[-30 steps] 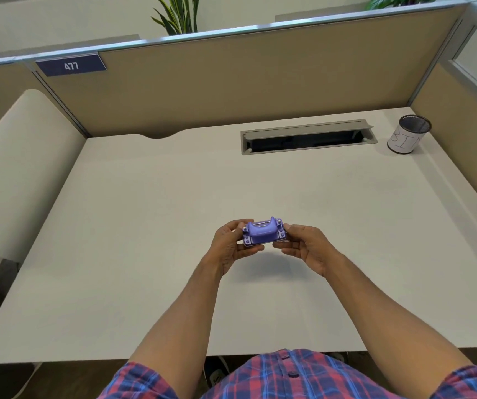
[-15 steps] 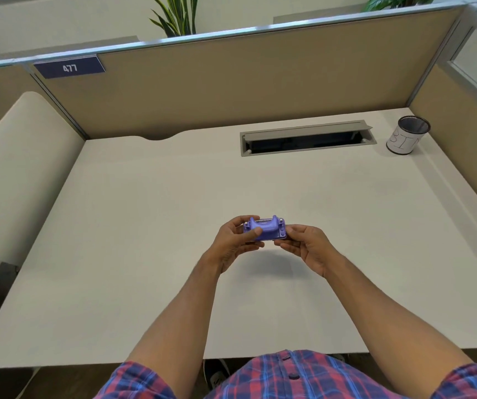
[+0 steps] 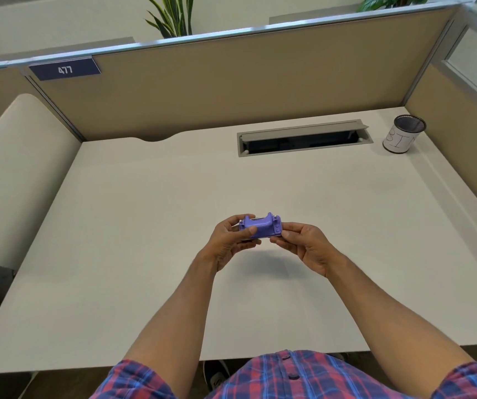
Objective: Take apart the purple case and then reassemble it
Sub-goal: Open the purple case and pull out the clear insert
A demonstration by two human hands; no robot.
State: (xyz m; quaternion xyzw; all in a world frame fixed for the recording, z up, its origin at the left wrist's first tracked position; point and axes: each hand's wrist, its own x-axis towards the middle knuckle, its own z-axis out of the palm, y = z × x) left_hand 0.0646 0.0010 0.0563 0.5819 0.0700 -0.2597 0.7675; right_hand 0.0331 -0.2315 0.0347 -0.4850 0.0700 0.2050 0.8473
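Nearest the camera, two bare forearms reach out from a red-and-blue plaid shirt (image 3: 297, 375) over the pale, smooth bench (image 3: 145, 283). Above the bench's middle, clear of its surface, both hands hold the small purple moulded-plastic case (image 3: 260, 228) between them. The left hand (image 3: 228, 243) is closed around the case's left end, thumb pressed across the near face and fingers (image 3: 238, 218) curled behind it. The right hand (image 3: 303, 246) pinches the right end, thumb and fingertips drawn together on the flange with its small round bosses.

The case looks light and rigid, a hard shell of two halves; it should not flex, so the parting will probably come suddenly. Smooth plastic may slip, so a hold on the ends and flanges, leaving the seam free, seems best. Whether fasteners hold it shut is too small to tell.

Further back lie a grey recessed cable tray (image 3: 303, 138) and, at the far right, a black mesh cup wrapped in white paper (image 3: 402, 135), against the tan partition (image 3: 231, 82).
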